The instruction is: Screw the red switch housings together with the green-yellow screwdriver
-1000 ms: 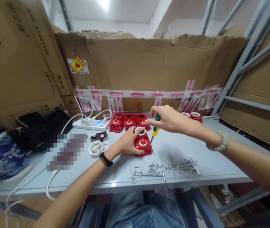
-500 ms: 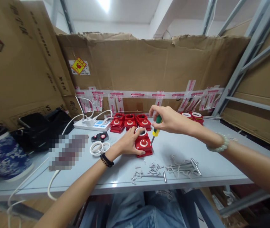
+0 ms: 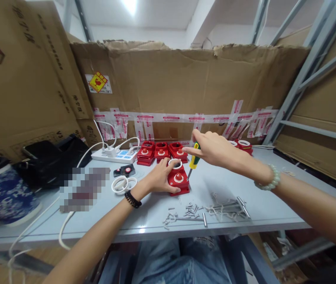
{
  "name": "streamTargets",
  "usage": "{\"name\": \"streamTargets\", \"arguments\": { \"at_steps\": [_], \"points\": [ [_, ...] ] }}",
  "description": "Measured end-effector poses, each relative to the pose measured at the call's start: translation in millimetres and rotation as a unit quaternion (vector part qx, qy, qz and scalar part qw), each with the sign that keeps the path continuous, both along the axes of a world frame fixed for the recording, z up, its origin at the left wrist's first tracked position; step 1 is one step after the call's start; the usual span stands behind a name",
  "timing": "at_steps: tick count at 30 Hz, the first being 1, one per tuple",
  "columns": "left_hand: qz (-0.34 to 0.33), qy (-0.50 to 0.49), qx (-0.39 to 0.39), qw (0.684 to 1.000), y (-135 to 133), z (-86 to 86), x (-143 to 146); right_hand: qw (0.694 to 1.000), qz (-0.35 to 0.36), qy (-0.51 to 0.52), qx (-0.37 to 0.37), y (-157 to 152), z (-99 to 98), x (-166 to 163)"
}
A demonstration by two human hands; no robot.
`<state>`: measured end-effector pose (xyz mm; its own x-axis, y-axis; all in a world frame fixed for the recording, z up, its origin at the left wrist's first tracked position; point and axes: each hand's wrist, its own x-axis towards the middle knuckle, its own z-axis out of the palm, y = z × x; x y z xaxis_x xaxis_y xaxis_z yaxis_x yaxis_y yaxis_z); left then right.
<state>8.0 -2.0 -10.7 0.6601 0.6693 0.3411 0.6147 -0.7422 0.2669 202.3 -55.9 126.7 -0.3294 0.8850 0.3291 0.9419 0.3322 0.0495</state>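
Red button box sits mid-way along the grey table, nr the front edge, w/ 1 white ring at its far end. L hand wraps the box's left side, thumb along the front. R hand is closed on 1 green-yellow screwdriver, index finger stretched out, tip down at the box's right edge.

Count: 3 spare red boxes in a row behind, and approx 2 ringed units past the R hand. Loose rings left of the box: 2, maybe 3, overlapping. Screws lie in front, too many to count, w/ longer pins beside.

Writing: yellow-red sticker and printed tape on the cardboard wall, text too small to read.
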Motion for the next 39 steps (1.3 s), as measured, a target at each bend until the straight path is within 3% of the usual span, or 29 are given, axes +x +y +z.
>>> {"name": "streamTargets", "arguments": {
  "at_steps": [6, 12, 19, 31, 35, 39],
  "points": [
    [-0.003, -0.006, -0.007, 1.000, 0.0, 0.6, -0.2, 0.985, 0.132, 0.072, -0.084, -3.1, 9.0, 4.9],
    [-0.009, -0.028, -0.011, 0.999, 0.7, -0.8, -0.6, 0.979, 0.120, 0.155, -0.060, -2.3, -2.1, -0.2],
    [-0.005, -0.015, -0.007, 1.000, 0.5, -0.9, -0.3, 0.964, 0.125, 0.232, 0.044, -4.0, 4.0, 3.1],
    [0.007, -0.010, -0.008, 1.000, -0.3, -0.4, -1.9, 0.949, 0.127, 0.287, 0.001, 7.6, -31.4, -2.9],
    [0.014, -0.003, -0.007, 1.000, -2.5, 1.3, -2.1, 0.958, 0.120, 0.259, 0.016, 9.2, -30.9, -3.2],
    [0.021, 0.010, -0.010, 1.000, -4.0, 2.7, -1.2, 0.997, 0.034, 0.069, -0.003, 26.2, -32.0, 8.6]
  ]
}}
